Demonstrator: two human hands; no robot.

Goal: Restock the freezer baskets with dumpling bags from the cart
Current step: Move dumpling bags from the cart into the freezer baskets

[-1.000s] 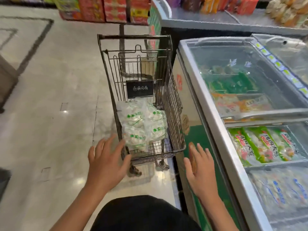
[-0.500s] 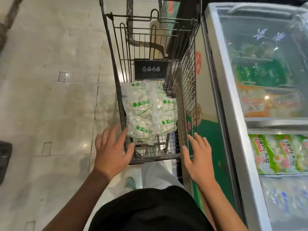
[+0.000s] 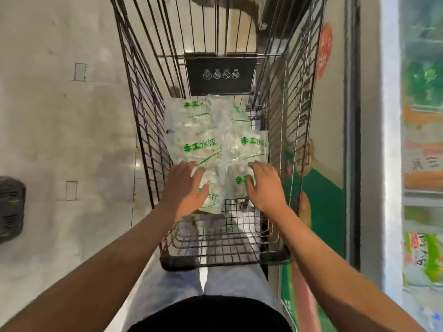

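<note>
Both hands moved from cart's near rim, where they were half a second ago, down into cart [image 3: 148,130]; view now tilted steeply over it. Pick-up phase judged begun; nothing lifted yet.

Bags [image 3: 215,149] piled on cart floor, overlapping, toward its far end. Left hand [image 3: 184,190] spread flat on near-left bag, fingers unclenched. Right hand [image 3: 265,185] laid on near-right bag, fingers splayed, no grip closed. Freezer [image 3: 422,140] at right edge, well apart from hands.
</note>
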